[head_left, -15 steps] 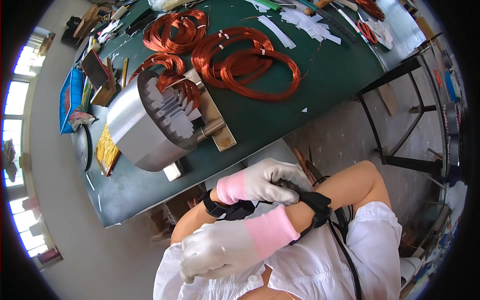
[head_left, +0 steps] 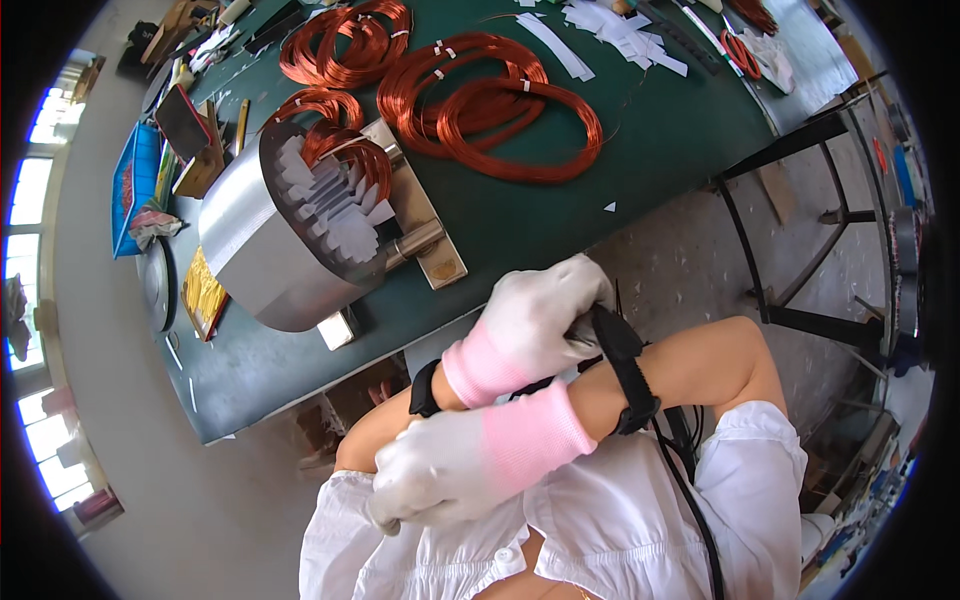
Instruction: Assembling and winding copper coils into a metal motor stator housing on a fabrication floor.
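Observation:
Both my hands wear white knit gloves with pink cuffs, and my forearms cross in front of my chest. My left hand [head_left: 548,312] is closed on a black strap [head_left: 622,350] at my right wrist, pulling one end of it up off the wrist; its fingertips are partly hidden. My right hand [head_left: 430,475] rests at the lower left, its fingers curled in with nothing visible in them, its palm turned away. Another black band [head_left: 424,388] goes around my left wrist. A black cable [head_left: 690,500] runs down from the right wrist over my white shirt.
On the green table [head_left: 640,150] a metal stator [head_left: 290,235] with white paper slot liners lies on wooden blocks [head_left: 430,240]. Copper wire coils [head_left: 520,130] lie behind it. Paper strips [head_left: 630,40], scissors [head_left: 740,52] and a blue basket [head_left: 135,190] are also there. A black metal frame [head_left: 790,240] stands to the right.
My left hand has risen and moved slightly away from my body, drawing the strap end up from the right wrist. My right hand has shifted up a little, still curled.

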